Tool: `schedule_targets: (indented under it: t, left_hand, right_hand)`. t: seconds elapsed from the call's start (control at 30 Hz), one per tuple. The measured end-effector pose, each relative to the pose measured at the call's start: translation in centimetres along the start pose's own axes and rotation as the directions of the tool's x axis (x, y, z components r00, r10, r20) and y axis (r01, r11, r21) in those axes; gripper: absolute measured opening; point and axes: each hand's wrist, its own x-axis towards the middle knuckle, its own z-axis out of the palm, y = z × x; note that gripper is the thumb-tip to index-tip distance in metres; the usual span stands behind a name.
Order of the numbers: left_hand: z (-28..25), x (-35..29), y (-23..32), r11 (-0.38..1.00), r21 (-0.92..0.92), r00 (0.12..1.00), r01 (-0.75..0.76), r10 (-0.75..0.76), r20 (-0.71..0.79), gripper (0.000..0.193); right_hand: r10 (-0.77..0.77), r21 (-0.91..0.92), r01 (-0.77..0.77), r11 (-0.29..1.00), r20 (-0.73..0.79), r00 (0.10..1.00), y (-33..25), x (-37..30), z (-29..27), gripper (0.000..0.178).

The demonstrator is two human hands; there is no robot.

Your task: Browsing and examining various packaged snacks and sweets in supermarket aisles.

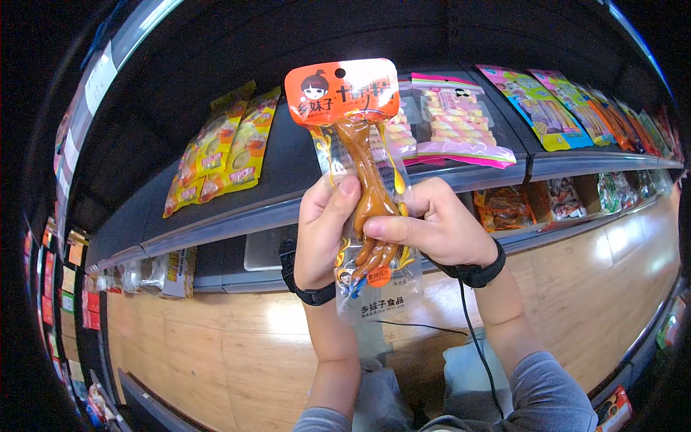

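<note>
Between my two hands is a clear vacuum pack (371,173) with a red header and a hang hole, holding a brown, glossy chicken foot. My left hand (325,223) pinches its left edge, thumb on the front. From the right side my right hand (435,223) grips it, its thumb lying across the middle of the foot. The fingers behind the pack are hidden. It is held upright in front of a dark shelf (302,176), with the toes pointing down. Black bands circle both wrists.
Yellow snack bags (223,151) lie on the shelf at left. Behind the pack are pink bags of twisted marshmallows (457,119), with colourful pouches (540,108) farther right. A lower shelf carries more packets (504,207). Wooden floor (237,338) lies below, and a black cable (471,338) hangs by my right arm.
</note>
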Motion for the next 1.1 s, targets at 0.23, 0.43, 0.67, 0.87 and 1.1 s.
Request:
schedule_targets:
  t: [0.23, 0.43, 0.67, 0.87, 1.1]
  left_hand:
    - [0.6, -0.1, -0.1, 1.000, 0.020, 0.992, -0.016, 0.018, -0.128, 0.027]
    - [0.4, -0.1, -0.7, 1.000, -0.025, 1.000, 0.013, -0.013, 0.022, 0.022]
    - [0.3, -0.7, -0.3, 0.992, 0.126, 0.994, 0.026, -0.039, 0.099, 0.021]
    - [0.7, -1.0, -0.5, 0.996, 0.084, 0.992, -0.003, -0.007, 0.122, 0.021]
    - [1.4, -1.5, -0.4, 0.979, 0.155, 0.987, -0.135, 0.119, 0.110, 0.021]
  right_hand:
    - [-0.041, 0.056, 0.043, 0.997, -0.051, 0.998, -0.1, -0.1, 0.6, 0.020]
    - [-0.099, -0.111, 0.088, 0.990, -0.099, 0.990, 0.4, -0.5, 0.1, 0.023]
    - [-0.113, -0.117, 0.100, 0.988, -0.107, 0.988, 0.1, -0.6, 0.7, 0.024]
    - [-0.183, -0.149, 0.167, 0.975, -0.099, 0.978, -0.5, -1.2, 0.8, 0.023]
    - [-0.210, -0.090, 0.205, 0.975, -0.049, 0.977, -0.8, -1.6, 0.9, 0.022]
